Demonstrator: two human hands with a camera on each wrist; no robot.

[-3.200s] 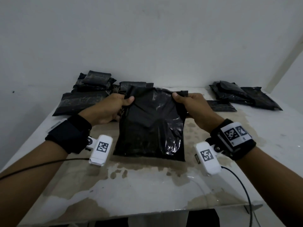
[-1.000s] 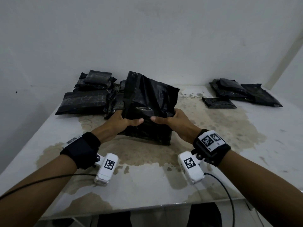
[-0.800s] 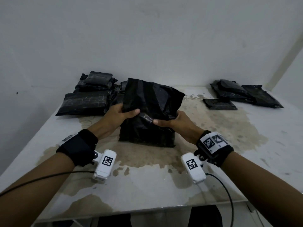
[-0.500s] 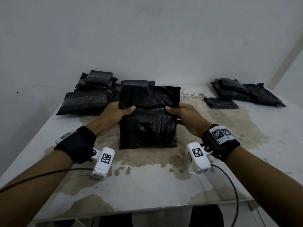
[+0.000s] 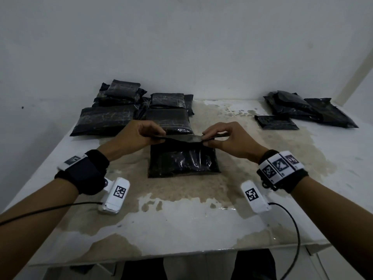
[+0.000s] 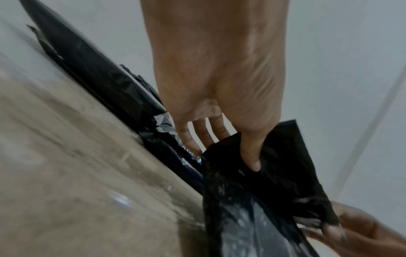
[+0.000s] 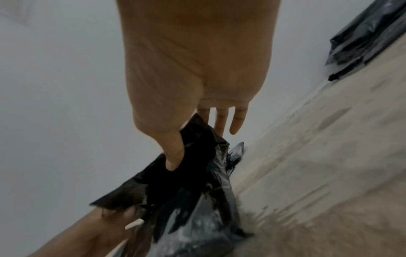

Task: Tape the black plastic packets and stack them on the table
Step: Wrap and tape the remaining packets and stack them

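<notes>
pinching the top flap [image 5: 182, 138] of one black plastic packet [image 5: 182, 161] at table [image 5: 181, 225] centre: my left hand [image 5: 134, 136] and right hand [image 5: 228, 138], thumb against fingers; sealed packets [image 5: 131, 110] stacked behind.

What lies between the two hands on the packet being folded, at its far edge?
Only the packet's folded top flap spans from the left hand to the right hand; each hand pinches one end. No tape shows there. The head view shows this best.

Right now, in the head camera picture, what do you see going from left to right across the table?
Left pile of packets → left hand → packet being held → right hand → small flat packet → right pile of packets.
</notes>
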